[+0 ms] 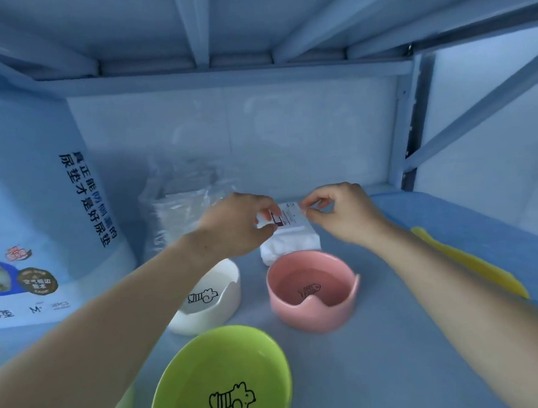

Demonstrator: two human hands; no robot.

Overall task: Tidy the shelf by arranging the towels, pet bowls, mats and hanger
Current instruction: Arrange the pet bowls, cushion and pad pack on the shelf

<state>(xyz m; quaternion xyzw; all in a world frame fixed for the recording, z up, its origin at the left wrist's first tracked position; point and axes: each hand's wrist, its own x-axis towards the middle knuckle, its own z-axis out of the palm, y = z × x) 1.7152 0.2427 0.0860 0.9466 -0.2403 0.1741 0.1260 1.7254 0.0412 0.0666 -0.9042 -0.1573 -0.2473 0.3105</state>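
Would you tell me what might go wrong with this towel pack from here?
The left hand and right hand pinch the towel pack at its top edge, so it may slip. The pink bowl sits just before it and the white bowl lies under the left forearm; drawing back might knock either.

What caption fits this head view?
Shelf tidying: left hand and right hand pinch the label on the white towel behind the pink bowl.

The round lime-green bowl [183,380] carries a black striped cartoon outline, the round pink bowl [314,317] a black fish sketch, the round white bowl [214,314] a black striped figure. The white folded towel pack [290,246] bears a label [288,216] with dark purple bars. The flat plastic hanger [470,262] is yellow.
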